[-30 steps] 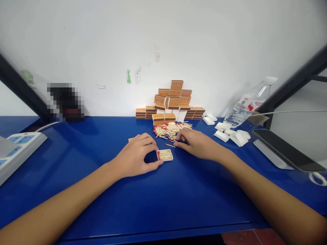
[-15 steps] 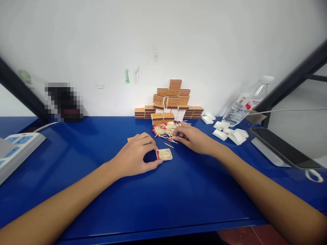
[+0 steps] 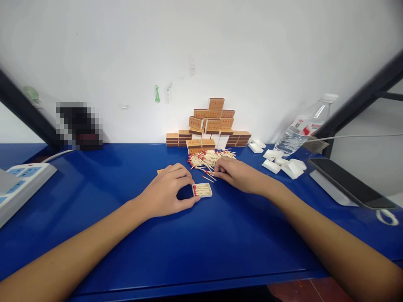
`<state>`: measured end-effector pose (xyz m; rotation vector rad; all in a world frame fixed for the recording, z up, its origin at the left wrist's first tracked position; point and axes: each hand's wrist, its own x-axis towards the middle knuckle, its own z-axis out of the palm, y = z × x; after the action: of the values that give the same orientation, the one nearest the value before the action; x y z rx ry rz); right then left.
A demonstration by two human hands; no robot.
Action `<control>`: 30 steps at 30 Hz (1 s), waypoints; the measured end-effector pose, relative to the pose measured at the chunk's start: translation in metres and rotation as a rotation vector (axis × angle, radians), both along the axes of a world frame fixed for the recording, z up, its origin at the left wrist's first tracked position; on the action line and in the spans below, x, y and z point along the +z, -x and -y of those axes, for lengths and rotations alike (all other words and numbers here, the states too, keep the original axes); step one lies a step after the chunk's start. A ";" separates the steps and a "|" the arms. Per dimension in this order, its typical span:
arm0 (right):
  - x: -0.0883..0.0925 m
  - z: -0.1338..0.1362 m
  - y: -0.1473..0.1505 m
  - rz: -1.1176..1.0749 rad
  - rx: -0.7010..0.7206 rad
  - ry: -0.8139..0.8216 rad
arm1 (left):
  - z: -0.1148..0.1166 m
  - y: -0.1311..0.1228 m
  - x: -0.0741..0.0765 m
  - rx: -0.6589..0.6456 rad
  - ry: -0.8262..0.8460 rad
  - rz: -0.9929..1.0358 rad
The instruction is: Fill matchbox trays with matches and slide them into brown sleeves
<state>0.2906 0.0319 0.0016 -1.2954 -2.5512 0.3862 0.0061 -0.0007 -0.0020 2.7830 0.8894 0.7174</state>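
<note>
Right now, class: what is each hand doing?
Left hand: closed on the match tray.
Right hand: touching loose matches; grip cannot be told.

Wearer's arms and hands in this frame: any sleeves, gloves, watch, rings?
Nothing worn that shows. The left hand and right hand are bare, no gloves or rings visible; both forearms are bare to the frame edge, with no sleeves, watch, bands or markings.

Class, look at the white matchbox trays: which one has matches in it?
The tray touched by the left hand, before the loose match pile; red-tipped matches lie in it. The white trays grouped near the bottle show none.
</note>
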 end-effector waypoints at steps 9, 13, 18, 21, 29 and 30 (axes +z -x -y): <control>0.011 0.004 -0.009 0.029 -0.066 0.008 | -0.001 0.001 0.000 -0.005 -0.004 0.014; 0.020 0.014 -0.001 -0.054 -0.055 0.011 | -0.001 0.000 0.000 0.022 -0.018 0.016; 0.020 0.035 0.027 -0.210 0.057 0.090 | -0.002 -0.001 -0.002 0.032 -0.015 0.010; 0.015 0.041 0.039 -0.219 0.092 0.089 | -0.002 -0.001 -0.002 0.028 -0.019 0.006; 0.013 0.040 0.037 -0.092 0.114 0.055 | -0.002 -0.001 -0.001 0.017 -0.015 0.036; 0.014 0.040 0.036 -0.088 0.110 0.045 | -0.002 -0.001 -0.001 0.017 -0.013 0.038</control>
<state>0.2543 -0.0081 0.0151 -1.1297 -2.5596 0.5136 0.0072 0.0016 -0.0033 2.7673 0.9050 0.7783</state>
